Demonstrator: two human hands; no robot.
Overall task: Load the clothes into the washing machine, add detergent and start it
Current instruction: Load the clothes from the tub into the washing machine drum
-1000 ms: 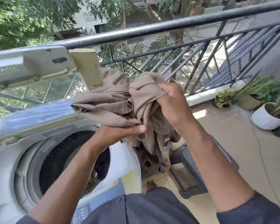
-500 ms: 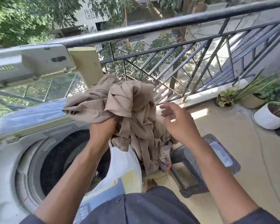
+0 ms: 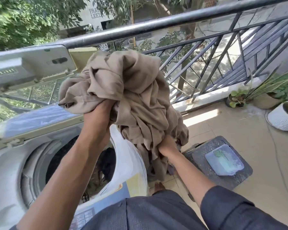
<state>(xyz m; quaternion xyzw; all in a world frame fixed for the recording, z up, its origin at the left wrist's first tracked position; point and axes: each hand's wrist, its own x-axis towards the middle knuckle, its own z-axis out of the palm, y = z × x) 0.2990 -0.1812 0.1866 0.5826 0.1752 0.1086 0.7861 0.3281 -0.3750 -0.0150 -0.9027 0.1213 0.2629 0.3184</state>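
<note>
Clothes (image 3: 123,97) bunched in both clenched hands, left hand (image 3: 96,113) and right hand (image 3: 167,145), above washing machine (image 3: 7,171) rim; trailing fabric may snag outside the drum.

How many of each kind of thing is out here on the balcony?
Washing machine: 1
Beige cloth bundle: 1
Stool: 1
Plastic box: 1
Plant pots: 3
Total: 7
</note>
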